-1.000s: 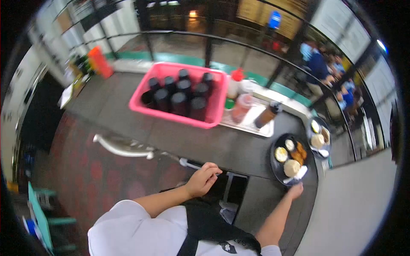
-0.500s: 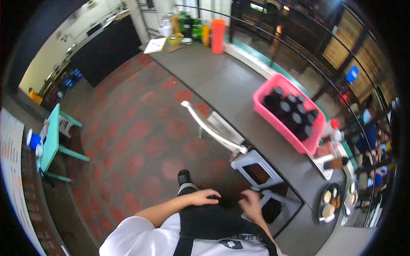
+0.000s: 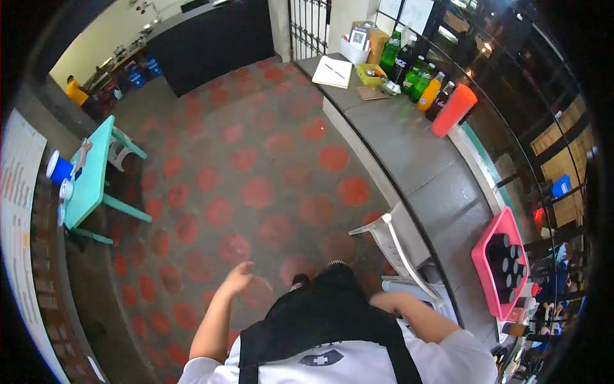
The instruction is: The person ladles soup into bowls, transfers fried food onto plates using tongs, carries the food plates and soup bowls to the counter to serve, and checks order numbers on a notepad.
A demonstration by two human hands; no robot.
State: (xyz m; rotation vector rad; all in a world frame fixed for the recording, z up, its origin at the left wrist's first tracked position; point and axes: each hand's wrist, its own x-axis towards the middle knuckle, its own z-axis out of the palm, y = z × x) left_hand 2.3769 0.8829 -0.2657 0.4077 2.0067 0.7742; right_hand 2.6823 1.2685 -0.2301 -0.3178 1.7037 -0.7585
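My left hand [image 3: 238, 278] is out to the left over the spotted floor, away from any object. Its fingers look bent and blurred, so whether they are apart is unclear. Near the right side of the black apron [image 3: 326, 307] is my right hand [image 3: 387, 302], smeared by motion, its fingers hidden. The nearest thing to it is a white plastic chair [image 3: 400, 253] beside the counter. Further right, a pink basket [image 3: 488, 281] of dark bottles stands on the grey counter [image 3: 425, 160].
Bottles [image 3: 419, 80], an orange-red cup [image 3: 455, 110], a notebook [image 3: 332, 72] and a yellow-green basket [image 3: 369, 75] stand at the counter's far end. A turquoise table [image 3: 93, 176] is at left. A person in yellow [image 3: 77, 93] is in the far background.
The view has swung right and forward, showing more of the counter's far end. My hands have moved apart, the left one out over the floor. The plate of food is no longer clearly visible.
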